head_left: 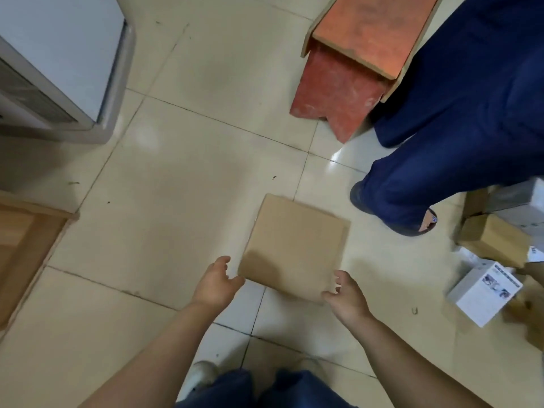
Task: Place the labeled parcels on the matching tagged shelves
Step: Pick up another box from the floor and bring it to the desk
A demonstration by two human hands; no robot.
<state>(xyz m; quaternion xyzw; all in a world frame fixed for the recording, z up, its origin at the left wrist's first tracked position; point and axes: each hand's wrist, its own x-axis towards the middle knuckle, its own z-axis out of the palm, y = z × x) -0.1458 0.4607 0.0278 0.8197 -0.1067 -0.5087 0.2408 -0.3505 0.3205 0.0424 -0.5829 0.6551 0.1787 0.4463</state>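
Observation:
A flat brown cardboard parcel [294, 245] lies low over the tiled floor in front of me, and no label shows on its top face. My left hand [216, 285] is at its near left corner, fingers apart, with the fingertips just touching the edge. At the near right corner my right hand [346, 298] has its fingers spread and curled loosely beside the edge. Neither hand is closed around the parcel. No tagged shelf is in sight.
Another person's legs in blue trousers [435, 160] stand at the right, next to a red wooden stool [353, 54]. More parcels, brown [494, 240] and white [485, 293], lie at the right edge. A white appliance [67, 66] is at the top left and wooden furniture [23, 245] at the left.

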